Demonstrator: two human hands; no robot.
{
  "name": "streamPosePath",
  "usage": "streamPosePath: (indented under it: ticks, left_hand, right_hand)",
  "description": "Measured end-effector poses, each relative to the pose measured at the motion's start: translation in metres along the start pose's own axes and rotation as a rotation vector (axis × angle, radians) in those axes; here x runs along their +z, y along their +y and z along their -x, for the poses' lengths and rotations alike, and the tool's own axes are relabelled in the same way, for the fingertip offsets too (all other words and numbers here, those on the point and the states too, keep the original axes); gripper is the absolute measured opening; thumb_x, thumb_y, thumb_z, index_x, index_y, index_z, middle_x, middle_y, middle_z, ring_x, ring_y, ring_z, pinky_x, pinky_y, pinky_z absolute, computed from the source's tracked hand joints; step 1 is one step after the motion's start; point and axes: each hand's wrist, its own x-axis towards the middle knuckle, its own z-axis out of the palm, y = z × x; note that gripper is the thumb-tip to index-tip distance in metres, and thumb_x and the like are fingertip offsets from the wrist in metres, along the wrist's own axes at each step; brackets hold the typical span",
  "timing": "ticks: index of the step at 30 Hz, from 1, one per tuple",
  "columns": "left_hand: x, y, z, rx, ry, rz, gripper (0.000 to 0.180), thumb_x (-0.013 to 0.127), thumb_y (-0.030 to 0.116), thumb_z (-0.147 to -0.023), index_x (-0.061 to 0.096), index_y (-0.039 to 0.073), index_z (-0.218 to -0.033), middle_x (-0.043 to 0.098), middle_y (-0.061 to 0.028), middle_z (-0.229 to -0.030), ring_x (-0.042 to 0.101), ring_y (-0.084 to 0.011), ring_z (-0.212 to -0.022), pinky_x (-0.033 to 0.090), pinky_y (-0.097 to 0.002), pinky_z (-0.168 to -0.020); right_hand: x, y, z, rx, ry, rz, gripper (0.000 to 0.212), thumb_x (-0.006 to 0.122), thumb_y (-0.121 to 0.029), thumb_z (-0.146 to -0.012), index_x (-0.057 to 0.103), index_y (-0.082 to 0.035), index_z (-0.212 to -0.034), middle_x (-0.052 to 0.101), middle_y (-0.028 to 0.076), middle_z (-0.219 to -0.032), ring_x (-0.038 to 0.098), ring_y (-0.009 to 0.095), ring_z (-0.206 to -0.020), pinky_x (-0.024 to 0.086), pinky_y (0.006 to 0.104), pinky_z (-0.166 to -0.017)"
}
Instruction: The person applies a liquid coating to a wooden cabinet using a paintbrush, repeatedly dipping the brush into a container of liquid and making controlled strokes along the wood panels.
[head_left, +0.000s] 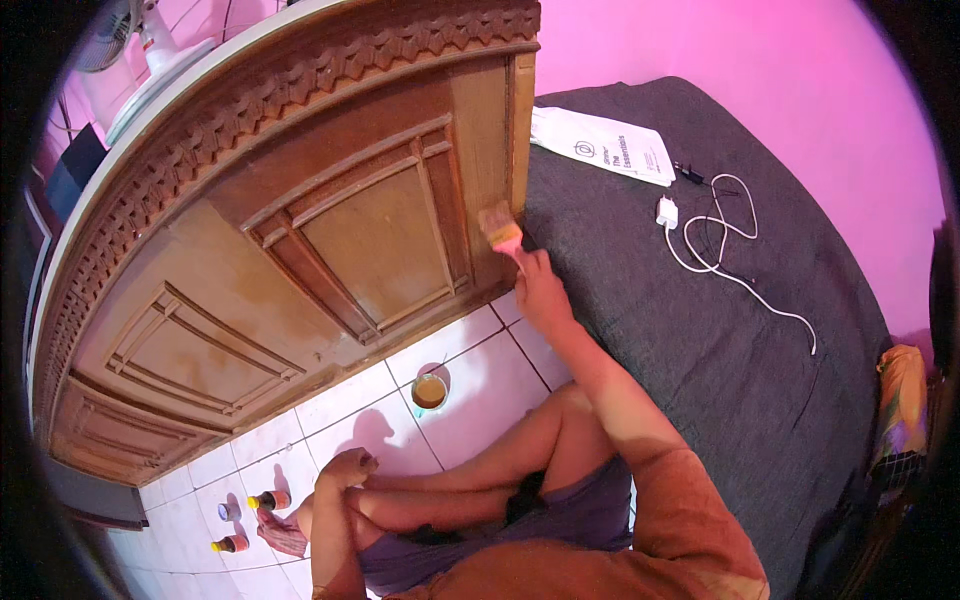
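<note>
My right hand (541, 285) grips the handle of a flat paintbrush (500, 229), whose bristles rest against the right stile of a carved wooden cabinet (300, 230). The cabinet's panel doors look glossy and orange-brown. My left hand (345, 467) is loosely closed with nothing in it and rests on my knee, above the tiled floor (470, 370). A small open tin of brownish liquid (430, 390) stands on the tiles between my legs and the cabinet.
Two small bottles with yellow caps (270, 500) (230, 544) and a small round lid (224, 511) lie on the tiles by my foot. A dark grey mattress (720, 330) on the right carries a white bag (605, 146) and a white charger with cable (700, 235). A fan (120, 40) stands behind the cabinet.
</note>
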Motion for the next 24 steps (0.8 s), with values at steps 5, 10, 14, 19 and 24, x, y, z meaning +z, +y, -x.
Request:
streamPosePath:
  ticks: [5, 10, 14, 19, 24]
  left_hand:
    - [-0.006, 0.012, -0.004, -0.005, -0.019, -0.009, 0.047, 0.058, 0.043, -0.094, 0.069, 0.0, -0.107, 0.071, -0.0224, -0.1, 0.069, -0.0361, -0.096, 0.052, -0.044, -0.085]
    - [-0.012, 0.02, 0.01, -0.044, -0.043, 0.001, 0.045, 0.057, 0.043, -0.095, 0.069, 0.002, -0.11, 0.07, -0.0218, -0.109, 0.066, -0.0364, -0.105, 0.05, -0.0436, -0.09]
    - [-0.007, 0.006, 0.005, -0.049, 0.015, 0.034, 0.046, 0.058, 0.043, -0.093, 0.069, 0.001, -0.11, 0.07, -0.0214, -0.107, 0.067, -0.0353, -0.101, 0.051, -0.0427, -0.089]
    - [0.002, -0.008, -0.004, -0.015, 0.016, 0.017, 0.047, 0.06, 0.041, -0.092, 0.068, -0.001, -0.111, 0.071, -0.0219, -0.106, 0.068, -0.0343, -0.1, 0.052, -0.0419, -0.088]
    - [0.007, -0.012, -0.008, -0.032, 0.015, 0.012, 0.046, 0.061, 0.042, -0.092, 0.068, 0.0, -0.111, 0.071, -0.0226, -0.105, 0.068, -0.0351, -0.102, 0.051, -0.0425, -0.09]
  right_hand:
    - [0.047, 0.066, 0.042, -0.007, 0.004, 0.123, 0.042, 0.053, -0.001, -0.089, 0.051, 0.0, -0.131, 0.051, 0.026, -0.117, 0.063, 0.047, -0.094, 0.054, 0.0539, -0.082]
    - [0.056, 0.066, 0.046, 0.163, -0.245, 0.055, 0.037, 0.056, 0.003, -0.086, 0.064, -0.012, -0.119, 0.056, 0.023, -0.11, 0.061, 0.043, -0.103, 0.051, 0.0502, -0.088]
    - [0.039, 0.036, 0.011, 0.111, -0.273, 0.115, 0.039, 0.058, 0.004, -0.083, 0.066, -0.016, -0.116, 0.058, 0.021, -0.109, 0.062, 0.042, -0.102, 0.053, 0.0493, -0.088]
    - [-0.031, -0.03, -0.051, -0.048, -0.168, 0.128, 0.035, 0.056, 0.002, -0.084, 0.07, -0.019, -0.109, 0.062, 0.019, -0.109, 0.064, 0.041, -0.098, 0.055, 0.0489, -0.087]
    - [-0.131, -0.112, -0.098, -0.46, 0.235, 0.042, 0.02, 0.054, -0.005, -0.089, 0.067, -0.007, -0.104, 0.064, 0.024, -0.104, 0.065, 0.043, -0.093, 0.054, 0.049, -0.082]
